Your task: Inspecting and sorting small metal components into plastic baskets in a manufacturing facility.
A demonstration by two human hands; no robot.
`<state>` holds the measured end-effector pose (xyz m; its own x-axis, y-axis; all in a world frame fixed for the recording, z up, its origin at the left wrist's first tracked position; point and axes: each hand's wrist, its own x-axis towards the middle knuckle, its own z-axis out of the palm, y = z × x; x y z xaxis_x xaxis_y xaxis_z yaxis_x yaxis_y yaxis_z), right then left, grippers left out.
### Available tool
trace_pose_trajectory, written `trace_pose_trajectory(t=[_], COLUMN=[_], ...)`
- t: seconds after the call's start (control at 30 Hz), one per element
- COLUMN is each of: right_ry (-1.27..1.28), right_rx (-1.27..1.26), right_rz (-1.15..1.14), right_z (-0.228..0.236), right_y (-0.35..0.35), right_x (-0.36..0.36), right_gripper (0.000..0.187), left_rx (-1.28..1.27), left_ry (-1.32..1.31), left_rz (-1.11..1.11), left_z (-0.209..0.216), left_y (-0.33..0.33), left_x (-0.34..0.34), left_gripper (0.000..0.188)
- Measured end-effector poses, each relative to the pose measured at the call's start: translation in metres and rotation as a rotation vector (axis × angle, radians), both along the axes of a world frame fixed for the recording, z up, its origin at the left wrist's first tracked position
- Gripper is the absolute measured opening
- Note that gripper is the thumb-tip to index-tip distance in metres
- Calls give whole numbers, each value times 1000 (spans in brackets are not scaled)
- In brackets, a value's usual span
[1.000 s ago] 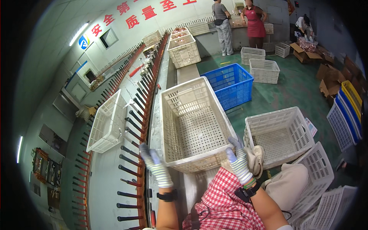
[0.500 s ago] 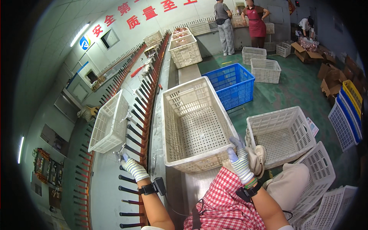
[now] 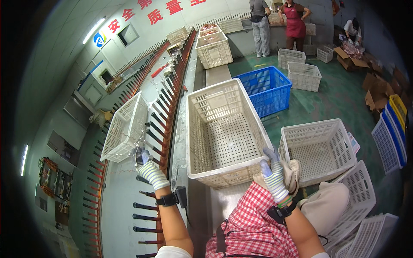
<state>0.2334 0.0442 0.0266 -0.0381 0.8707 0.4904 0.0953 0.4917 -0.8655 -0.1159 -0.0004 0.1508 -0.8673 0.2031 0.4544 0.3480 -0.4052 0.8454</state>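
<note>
At the left edge of the worktop [image 3: 118, 193], we see a pale crate [image 3: 122, 129], its slotted walls set lengthwise along that edge. By its near right corner is our left hand [image 3: 150, 170], gloved in white with green and blue stripes. The wrist is straight, and the forearm slants up and leftward from the lower edge of view over the worktop's right edge. The fingertips are dark and partly lost against bright metal bits, so we cannot tell whether that grip is grasping anything. Dark-handled rods [image 3: 143, 205] line the worktop's right edge.

Just beyond that edge, a large off-white crate [image 3: 228, 137] stands upright, its rim scuffed, its long walls slotted and its floor pierced with round holes. Past its far right side is a blue crate [image 3: 269, 92]. At the large crate's near right corner, our right hand [image 3: 274, 174], in a matching glove, points upward, its grip released, fingers straight and parted. Farther right, another white crate [image 3: 318, 152] sits on the green floor [image 3: 301, 114].
</note>
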Motion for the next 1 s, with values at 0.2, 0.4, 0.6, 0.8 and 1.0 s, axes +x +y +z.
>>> trace_pose_trajectory(t=[0.2, 0.4, 0.6, 0.8, 1.0], right_ry=[31, 35, 19, 0, 48], right_rx=[-49, -51, -52, 1, -51], right_rz=[32, 11, 8, -4, 44], right_z=[5, 5, -5, 2, -1], right_y=[-4, -3, 2, -1, -2], right_x=[-2, -1, -2, 0, -4], right_gripper=[39, 38, 38, 38, 40], left_rx=[-219, -257, -328, -108, 46], left_ry=[-23, -112, -125, 130, -74], left_rz=[304, 363, 496, 155, 59], left_z=[-34, -24, -11, 11, -19], left_y=[11, 3, -33, -4, 26], left_x=[-44, -19, -26, 12, -14], left_gripper=[33, 40, 44, 33, 29])
